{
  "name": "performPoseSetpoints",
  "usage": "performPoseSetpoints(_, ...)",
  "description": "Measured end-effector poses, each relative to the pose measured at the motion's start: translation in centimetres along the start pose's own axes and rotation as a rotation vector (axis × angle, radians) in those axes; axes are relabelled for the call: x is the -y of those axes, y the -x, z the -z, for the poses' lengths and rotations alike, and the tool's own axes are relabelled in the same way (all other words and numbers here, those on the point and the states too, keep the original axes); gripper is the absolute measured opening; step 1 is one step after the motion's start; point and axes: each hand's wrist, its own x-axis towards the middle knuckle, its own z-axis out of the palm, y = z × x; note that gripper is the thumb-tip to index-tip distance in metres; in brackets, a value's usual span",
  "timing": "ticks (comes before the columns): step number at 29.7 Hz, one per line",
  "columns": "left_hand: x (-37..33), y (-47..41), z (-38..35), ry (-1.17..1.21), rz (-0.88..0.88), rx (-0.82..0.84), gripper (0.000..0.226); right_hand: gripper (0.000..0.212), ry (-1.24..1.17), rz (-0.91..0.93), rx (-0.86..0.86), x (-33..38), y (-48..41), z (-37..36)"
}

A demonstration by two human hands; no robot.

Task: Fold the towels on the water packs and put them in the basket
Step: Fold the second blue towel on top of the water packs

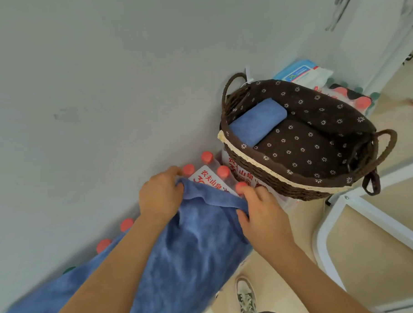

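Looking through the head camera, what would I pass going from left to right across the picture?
Leftmost red bottle cap → left hand → right hand, both gripping the blue towel → basket's right handle.

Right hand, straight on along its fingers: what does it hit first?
Probably the red bottle cap right at the fingertips of the right hand, which pinches the blue towel; they may already touch, depth is unclear.

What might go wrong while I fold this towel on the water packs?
The towel lies on bumpy red caps, so folds may come out uneven.
Its right side seems to hang over the packs; it might slide to the floor.
The basket sits close to your right hand; a wide swing could knock it.
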Motion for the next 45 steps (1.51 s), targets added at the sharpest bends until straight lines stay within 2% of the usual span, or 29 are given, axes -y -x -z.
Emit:
performPoseSetpoints(3, 0.3, -0.1, -0.6, 0.129, -0.079, 0.127, 0.043, 0.033, -0.048, 0.005, -0.148, -0.9, 0.8, -0.5)
performPoseSetpoints(7, 0.3, -1.1, -0.4, 0.384, -0.08, 0.279, 0.038, 0.019, -0.044, -0.043, -0.168, -1.6, 1.9, -0.3)
performPoseSetpoints(11, -0.2, -1.9, 0.6, 0.829, 0.207, 0.314, 0.024, 0.015, -0.101, -0.135, -0.173, -2.1, 2.2, -0.1)
performPoseSetpoints(12, -0.5, -2.2, 0.7, 0.868, 0.251, 0.311, 0.028, 0.012, -0.132, -0.164, -0.18, -2.2, 2.1, -0.1)
performPoseSetpoints(15, -1.4, -3.2, 0.8, 0.769, 0.242, 0.215, 0.046, 0.007, -0.2, -0.281, -0.162, -2.5, 2.1, 0.0)
performPoseSetpoints(19, -2.9, -4.7, -0.3, 0.375, 0.116, 0.115, 0.056, 0.006, -0.264, -0.388, -0.183, -3.3, 1.8, 0.1)
performPoseSetpoints(21, -3.2, -5.0, -1.2, 0.225, 0.093, 0.087, 0.052, 0.008, -0.396, -0.426, -0.14, -3.9, 1.9, 0.0)
performPoseSetpoints(24, -3.0, -5.0, -2.2, 0.18, 0.107, 0.059, 0.043, 0.022, -0.655, -0.536, -0.023, -4.8, 2.4, -0.3)
performPoseSetpoints(27, -3.1, -5.2, -2.3, 0.169, 0.098, -0.017, 0.027, 0.023, -0.705, -0.564, -0.145, -5.4, 2.7, -0.2)
performPoseSetpoints(30, -3.5, -5.7, -2.2, 0.116, 0.055, -0.11, 0.024, 0.017, -0.626, -0.546, -0.28, -4.8, 2.5, 0.0)
performPoseSetpoints(32, -3.8, -5.8, -2.5, 0.056, 0.028, -0.147, 0.026, 0.011, -0.469, -0.5, -0.349, -4.2, 2.5, -0.4)
performPoseSetpoints(34, -3.9, -5.7, -3.0, 0.015, -0.004, -0.167, 0.028, 0.011, -0.221, -0.338, -0.459, -4.2, 3.0, -1.3)
performPoseSetpoints(36, -3.9, -5.7, -3.4, -0.006, -0.03, -0.182, 0.029, 0.016, -0.105, -0.16, -0.503, -3.8, 3.4, -1.7)
performPoseSetpoints(38, -3.7, -6.0, -3.7, -0.021, -0.054, -0.204, 0.029, 0.026, -0.088, -0.022, -0.428, -2.6, 3.4, -1.7)
performPoseSetpoints(40, -3.5, -6.2, -3.6, -0.021, -0.064, -0.222, 0.029, 0.041, 0.016, 0.066, -0.278, -0.7, 2.8, -2.1)
performPoseSetpoints(43, -3.3, -6.0, -3.4, 0.041, -0.08, -0.216, 0.026, 0.064, 0.174, 0.091, -0.041, 1.2, 2.0, -3.3)
performPoseSetpoints(45, -3.1, -4.8, -3.1, 0.105, -0.128, -0.172, 0.034, 0.07, 0.226, 0.105, 0.037, 1.2, 1.7, -4.0)
